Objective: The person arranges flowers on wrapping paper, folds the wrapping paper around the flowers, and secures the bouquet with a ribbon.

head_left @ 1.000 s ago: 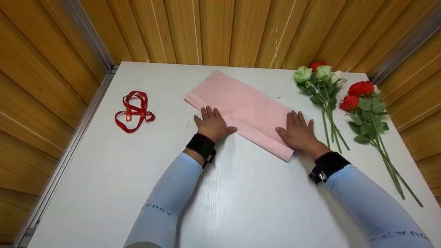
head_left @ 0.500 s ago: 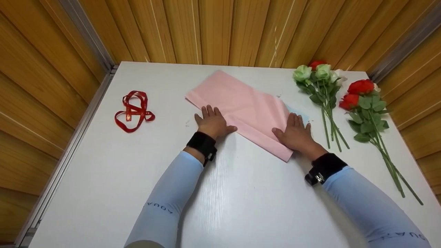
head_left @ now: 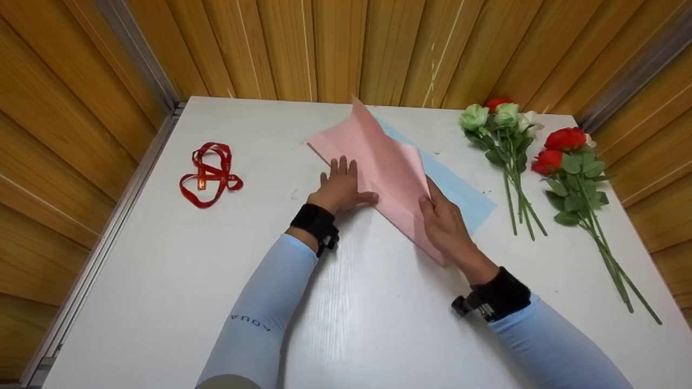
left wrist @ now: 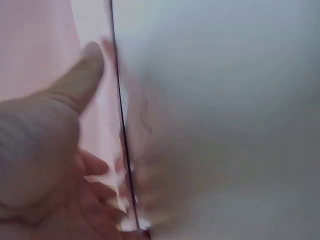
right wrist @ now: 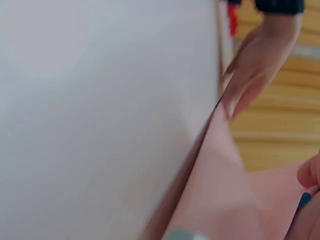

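Observation:
A folded sheet of pink wrapping paper (head_left: 381, 162) lies at the middle of the table, its right part lifted and bent up. Underneath shows a light blue sheet (head_left: 459, 194) lying flat. My left hand (head_left: 341, 186) rests on the near edge of the pink paper, fingers straight and thumb out to the side. At the right edge, my right hand (head_left: 447, 224) grips the pink paper, thumb on top and fingers behind. Only a few right fingertips (right wrist: 311, 172) show at the border of the right wrist view. The left wrist view is blurred around the left thumb (left wrist: 82, 75).
A red ribbon (head_left: 216, 174) lies loosely looped at the table's left. To the right lie two bunches of roses: one with green, white and red blooms (head_left: 507, 116), another mostly red (head_left: 566, 139). Wood-grain panels (head_left: 335, 48) stand behind the white table (head_left: 140, 270).
My right hand has gone from lying flat on the pink paper to gripping its right edge and lifting it leftward. More of the blue sheet shows. The left hand stays almost in place.

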Demonstrator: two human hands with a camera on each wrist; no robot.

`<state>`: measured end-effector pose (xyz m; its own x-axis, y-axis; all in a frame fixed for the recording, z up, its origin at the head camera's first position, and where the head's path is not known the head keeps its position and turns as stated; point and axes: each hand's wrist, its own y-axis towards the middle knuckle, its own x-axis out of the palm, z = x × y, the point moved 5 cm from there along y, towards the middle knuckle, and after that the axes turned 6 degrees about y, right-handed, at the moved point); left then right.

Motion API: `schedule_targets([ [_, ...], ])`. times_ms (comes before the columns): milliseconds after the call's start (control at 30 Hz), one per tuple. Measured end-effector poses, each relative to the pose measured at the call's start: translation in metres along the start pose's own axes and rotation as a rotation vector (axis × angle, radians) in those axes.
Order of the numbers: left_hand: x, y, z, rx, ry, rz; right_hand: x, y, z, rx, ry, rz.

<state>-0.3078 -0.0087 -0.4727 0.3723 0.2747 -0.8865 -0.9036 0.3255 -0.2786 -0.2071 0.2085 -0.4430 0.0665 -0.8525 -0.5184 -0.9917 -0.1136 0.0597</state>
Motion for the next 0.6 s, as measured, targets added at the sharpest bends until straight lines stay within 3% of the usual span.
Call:
schedule_targets([
  [100,-0.014,0.002,-0.007,0.08,-0.185,0.095,0.015,-0.013,-0.018,-0.117,0.039,0.032],
  [167,-0.027,-0.004,-0.021,0.08,-0.321,0.19,0.029,-0.021,-0.026,-0.222,-0.006,0.014],
  [267,-0.049,-0.024,-0.051,-0.014,-0.594,0.33,0.049,-0.034,-0.036,-0.42,-0.135,-0.03],
  [367,-0.066,-0.049,-0.084,-0.13,-0.961,0.453,0.064,-0.047,-0.044,-0.628,-0.258,-0.065],
  [467,-0.078,-0.07,-0.108,-0.171,-1.255,0.532,0.075,-0.057,-0.05,-0.794,-0.342,-0.096],
  [533,-0.081,-0.081,-0.119,-0.194,-1.307,0.544,0.081,-0.061,-0.052,-0.839,-0.367,-0.142],
  [600,-0.082,-0.089,-0.127,-0.245,-1.254,0.537,0.085,-0.063,-0.053,-0.848,-0.371,-0.204],
])
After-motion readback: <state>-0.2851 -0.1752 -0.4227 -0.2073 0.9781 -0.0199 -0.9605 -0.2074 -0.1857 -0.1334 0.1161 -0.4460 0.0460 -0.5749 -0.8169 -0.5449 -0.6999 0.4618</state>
